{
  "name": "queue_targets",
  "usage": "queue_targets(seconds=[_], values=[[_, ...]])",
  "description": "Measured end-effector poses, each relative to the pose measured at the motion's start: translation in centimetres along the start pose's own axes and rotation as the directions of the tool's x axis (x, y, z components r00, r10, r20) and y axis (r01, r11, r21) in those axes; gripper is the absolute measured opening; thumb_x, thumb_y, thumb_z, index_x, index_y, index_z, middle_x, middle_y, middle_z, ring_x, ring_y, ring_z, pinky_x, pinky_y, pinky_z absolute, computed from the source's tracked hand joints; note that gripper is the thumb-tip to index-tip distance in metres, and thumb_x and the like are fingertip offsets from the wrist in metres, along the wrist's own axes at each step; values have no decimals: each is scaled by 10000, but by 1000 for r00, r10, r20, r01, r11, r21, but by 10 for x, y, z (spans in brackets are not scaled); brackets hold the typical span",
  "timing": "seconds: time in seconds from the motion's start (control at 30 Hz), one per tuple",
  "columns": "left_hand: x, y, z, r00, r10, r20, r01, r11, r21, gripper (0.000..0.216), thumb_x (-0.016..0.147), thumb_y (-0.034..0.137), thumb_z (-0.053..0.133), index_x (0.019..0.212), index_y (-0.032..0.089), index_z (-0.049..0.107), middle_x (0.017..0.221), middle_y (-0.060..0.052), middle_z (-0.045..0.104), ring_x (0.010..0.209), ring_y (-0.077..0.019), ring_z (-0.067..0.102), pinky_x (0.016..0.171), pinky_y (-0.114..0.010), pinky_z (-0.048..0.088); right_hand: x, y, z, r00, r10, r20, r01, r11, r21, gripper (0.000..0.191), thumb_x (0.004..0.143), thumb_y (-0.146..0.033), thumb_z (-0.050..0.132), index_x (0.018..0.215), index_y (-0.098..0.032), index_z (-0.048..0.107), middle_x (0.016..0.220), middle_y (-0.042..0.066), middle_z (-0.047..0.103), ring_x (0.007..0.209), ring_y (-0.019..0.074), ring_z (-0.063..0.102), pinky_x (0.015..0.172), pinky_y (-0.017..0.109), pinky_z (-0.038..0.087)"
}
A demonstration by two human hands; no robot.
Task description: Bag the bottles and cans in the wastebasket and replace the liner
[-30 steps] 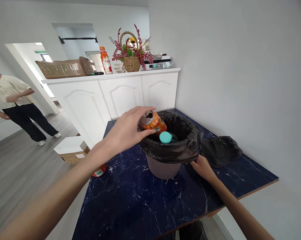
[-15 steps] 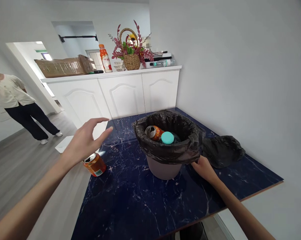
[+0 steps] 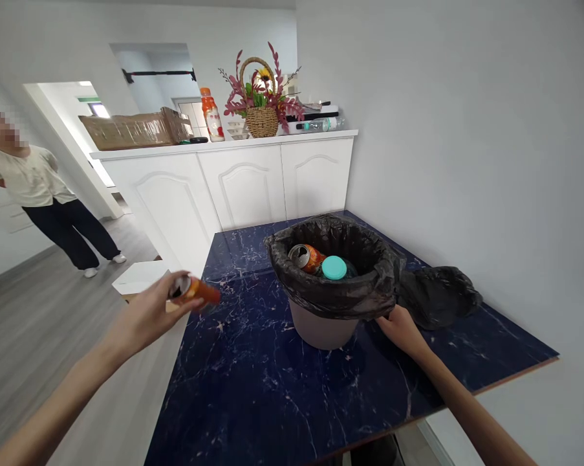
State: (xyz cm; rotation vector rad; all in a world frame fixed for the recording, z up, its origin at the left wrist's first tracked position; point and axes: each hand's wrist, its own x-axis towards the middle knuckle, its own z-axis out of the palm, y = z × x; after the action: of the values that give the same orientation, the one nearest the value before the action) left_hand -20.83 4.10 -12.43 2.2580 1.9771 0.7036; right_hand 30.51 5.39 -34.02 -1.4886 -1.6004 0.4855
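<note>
An orange soda can, tilted on its side and blurred by motion, is held in my left hand above the table's left edge. To the right stands a light-coloured trash bin lined with a black plastic bag folded over its rim. Inside the liner lie another orange can and something with a turquoise lid. My right hand is closed at the bin's right side, just under the bag's overhang, and its fingertips are hidden there.
A dark blue marbled table carries the bin. Beside the wall lies a loose black bag. On the white cabinet are a cardboard box, a juice bottle, a flower basket and a clear bottle. A person stands at the left.
My left hand has gone from open above the orange can to gripping it, and the can is now lifted and tipped over. My right hand stays beside the bin. The view has shifted slightly.
</note>
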Motion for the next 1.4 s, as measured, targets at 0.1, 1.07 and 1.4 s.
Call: queue_targets(seconds=[0.1,1.07,1.4], values=[[8,53,-21,972,-3,-236,-19,996,-91,753,818,725,767,1385,284,541,1320,-96,712,1093,-381,734,849,-472,598,0,0,1,1000,1,1,-1,1000,6,287,879,-446,528,733,-234,656,710,58,744,622,243,635,602,320,444],[103,172,31,975,220,-13,-210,908,-364,565,1020,627,502,1322,166,627,1386,-177,705,1292,-316,657,1103,-490,511,8,-25,-10,992,79,98,-112,911,398,368,873,-612,656,818,-248,638,750,42,740,745,248,700,737,363,549],[102,125,53,833,160,529,325,632,-703,780,862,908,525,995,183,781,1111,-167,799,1055,-325,733,997,-480,574,43,-110,-76,933,135,335,-357,485,799,542,996,-722,549,1202,-264,753,1143,85,829,1156,299,763,956,412,628]])
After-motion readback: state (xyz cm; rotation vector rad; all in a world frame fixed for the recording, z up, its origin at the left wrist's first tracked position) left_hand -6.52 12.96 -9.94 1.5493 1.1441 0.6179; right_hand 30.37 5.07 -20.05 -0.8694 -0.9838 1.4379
